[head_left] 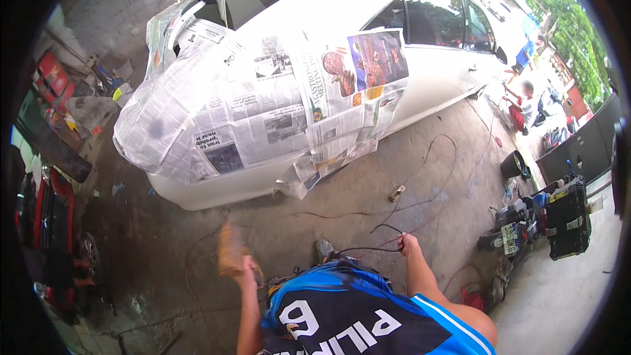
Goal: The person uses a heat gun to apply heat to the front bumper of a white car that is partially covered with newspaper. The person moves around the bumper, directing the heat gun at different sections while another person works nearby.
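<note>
The person's left hand (248, 275) grips a brownish, block-like object (230, 250), its fingers closed around the near end; the object is too blurred to name, and how each finger lies cannot be told. It extends ahead of those fingers and slightly to their left. The right hand (407, 244) has its fingers pressed together on a black cable (368, 249), or perhaps a thin hose. From those fingers one stretch runs leftward to the person's body, and another curves forward over the concrete floor (315, 225).

Well ahead of both sets of fingers stands a white car (434, 69), its near end and part of its side covered with newspaper sheets (256, 102). A small container (396, 192) is on the floor ahead of the right fingers, apart from them. Farther to their right is a motorcycle (509, 235) with a black box (568, 220).

The step in hand looks like managing the cable while carrying the object, with neither hand touching the car. A next move would seem to call for a steady left grip and enough slack beside the right fingers.
</note>
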The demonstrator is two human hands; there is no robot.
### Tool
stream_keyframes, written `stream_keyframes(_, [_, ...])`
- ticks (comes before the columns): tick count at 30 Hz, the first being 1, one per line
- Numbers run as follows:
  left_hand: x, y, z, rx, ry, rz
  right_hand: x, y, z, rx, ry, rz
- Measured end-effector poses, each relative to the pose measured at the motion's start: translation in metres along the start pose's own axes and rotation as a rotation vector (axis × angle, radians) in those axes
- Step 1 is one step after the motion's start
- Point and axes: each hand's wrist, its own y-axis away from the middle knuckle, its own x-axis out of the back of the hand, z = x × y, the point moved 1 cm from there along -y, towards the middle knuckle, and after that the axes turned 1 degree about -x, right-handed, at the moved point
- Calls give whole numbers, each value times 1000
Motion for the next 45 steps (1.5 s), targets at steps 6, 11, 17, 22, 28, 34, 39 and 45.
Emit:
stream_keyframes(6, [-62, 26, -3, -279, -434, -547, -45, 67, -6, 768, 1092, 524])
stream_keyframes(11, [-14, 11, 16, 18, -78, -319, -87, 164, -4, 879, 1111, 373])
stream_keyframes(17, [96, -33, 64, -6, 206, 215, -106, 237, 17, 1084, 1026, 235])
stream_keyframes(22, [112, -32, 92, -16, 354, 274, -116, 278, 35, 1173, 1025, 133])
stream_keyframes(28, [40, 3, 36, 66, -52, -6, -121, 312, 42, 1233, 1084, -8])
stream_keyframes(34, [-8, 51, 26, -341, -384, -517, -139, 354, 43, 1176, 1214, -247])
stream_keyframes(39, [22, 39, 43, -143, -303, -403, -136, 360, 38, 1121, 1260, -419])
stream_keyframes(45, [83, 7, 78, 10, 309, 293, -122, 336, 38, 1086, 1277, -490])
